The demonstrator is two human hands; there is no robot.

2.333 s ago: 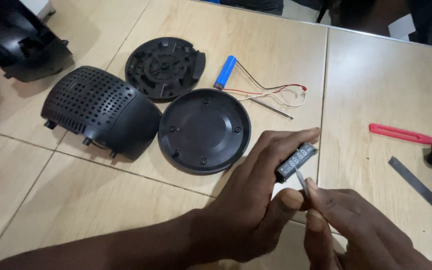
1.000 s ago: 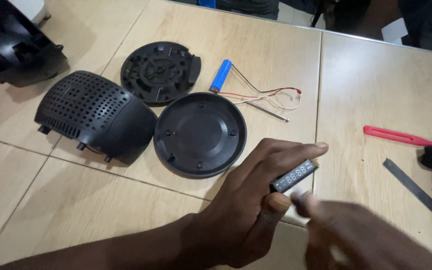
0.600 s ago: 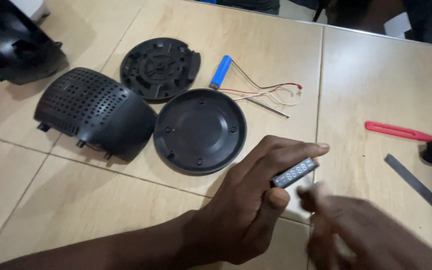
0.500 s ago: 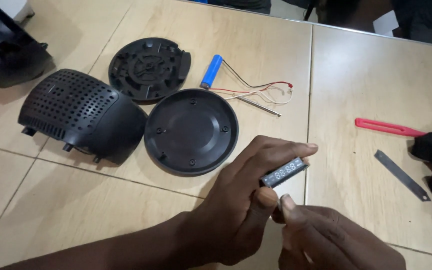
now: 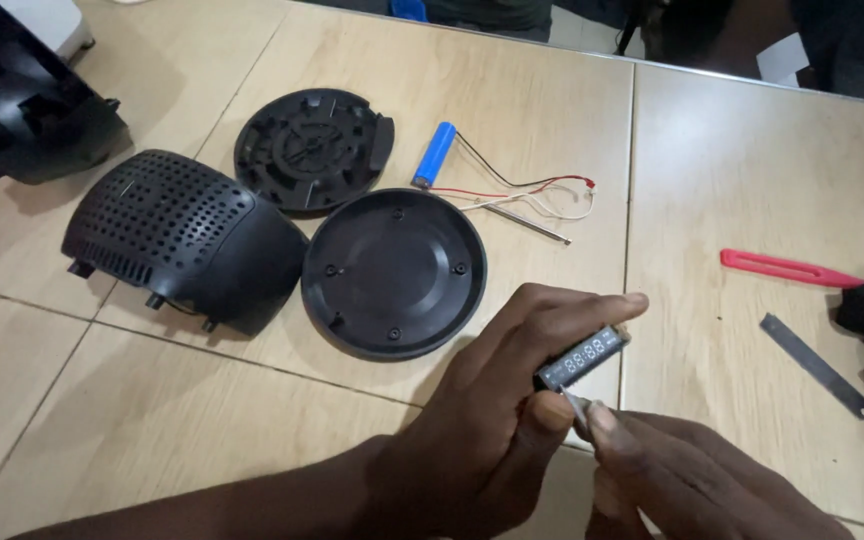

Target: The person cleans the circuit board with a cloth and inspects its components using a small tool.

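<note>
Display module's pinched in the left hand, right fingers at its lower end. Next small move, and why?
Probably a gentle pull on the thin pale strip with the right hand while the left hand steadies the small digit display module. The right fingertips already pinch that strip at the module's lower end, and the module is raised off the table, so nothing else braces it.

The left hand [image 5: 492, 420] pinches a small dark digit display module [image 5: 582, 357] over the wooden table [image 5: 752, 150]. The right hand [image 5: 692, 480] fingers its lower end. A round black cover [image 5: 395, 272] lies nearby.
</note>
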